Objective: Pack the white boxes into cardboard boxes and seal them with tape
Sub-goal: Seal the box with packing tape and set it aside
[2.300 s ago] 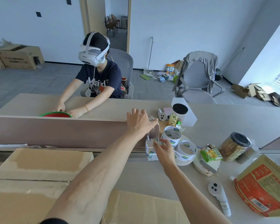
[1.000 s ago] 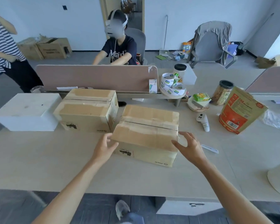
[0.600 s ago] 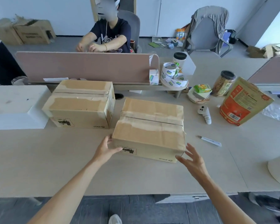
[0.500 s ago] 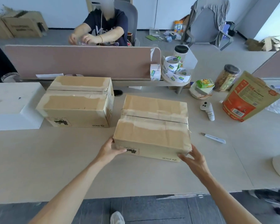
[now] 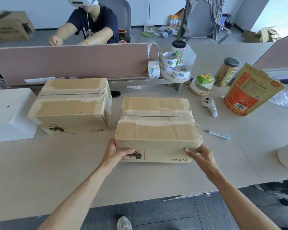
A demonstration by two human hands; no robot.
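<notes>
A closed cardboard box (image 5: 156, 128) with tape along its top seam sits on the desk in front of me. My left hand (image 5: 114, 152) grips its near left corner, thumb across the front face. My right hand (image 5: 200, 157) holds the near right corner with fingers curled on the front edge. A second taped cardboard box (image 5: 71, 103) stands to the left, farther back. A white box (image 5: 5, 112) lies at the far left. Tape rolls (image 5: 173, 68) are stacked on a small stand by the divider, with one roll (image 5: 153, 69) hanging from a strip stuck on the divider.
A pink divider (image 5: 70, 62) crosses the desk, and a person with a headset sits behind it. To the right lie a white controller (image 5: 209, 106), a pen (image 5: 218, 134), an orange bag (image 5: 249, 90), a jar (image 5: 226, 72) and snack packs. The desk edge (image 5: 140, 201) is near me.
I pulled back from the tape rolls at the divider. Both hands came down onto the near corners of the front cardboard box and now hold it.
</notes>
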